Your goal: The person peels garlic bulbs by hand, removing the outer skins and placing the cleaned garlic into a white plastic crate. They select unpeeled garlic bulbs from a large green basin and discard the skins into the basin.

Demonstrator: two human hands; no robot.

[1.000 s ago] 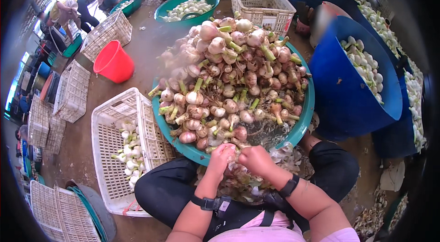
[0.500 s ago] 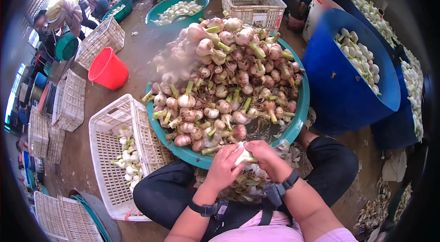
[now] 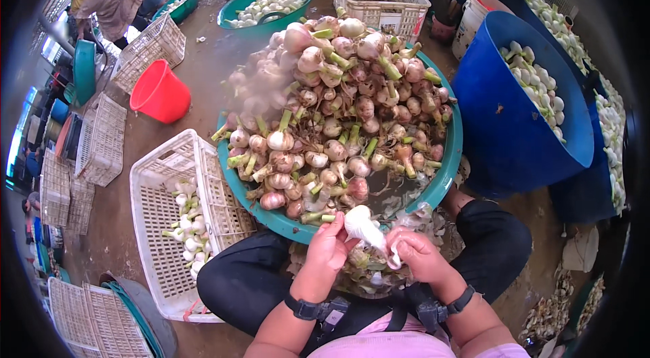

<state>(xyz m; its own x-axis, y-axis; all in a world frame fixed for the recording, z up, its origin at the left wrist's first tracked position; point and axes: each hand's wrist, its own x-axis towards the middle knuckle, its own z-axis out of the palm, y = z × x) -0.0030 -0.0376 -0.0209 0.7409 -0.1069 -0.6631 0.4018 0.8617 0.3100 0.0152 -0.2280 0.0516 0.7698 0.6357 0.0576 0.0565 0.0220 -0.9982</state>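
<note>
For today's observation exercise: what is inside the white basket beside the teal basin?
A small heap of peeled white bulbs lies on the white basket floor. Its near corner is hidden behind the person's knee.

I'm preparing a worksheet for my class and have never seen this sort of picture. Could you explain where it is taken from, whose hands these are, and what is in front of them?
The round, bent-looking picture comes from a wide fisheye camera worn on a person's head, looking down. The two forearms rising from the lower edge are that person's own, each with a dark wrist strap. There is no machine here.

The left hand and right hand together hold one peeled white garlic bulb above the lap. Ahead stands a teal basin heaped with unpeeled garlic bulbs. On the person's left lies a white plastic crate with a few peeled bulbs; on the right, a blue tub holds more. A red bucket stands farther off, and other people work behind it.
</note>
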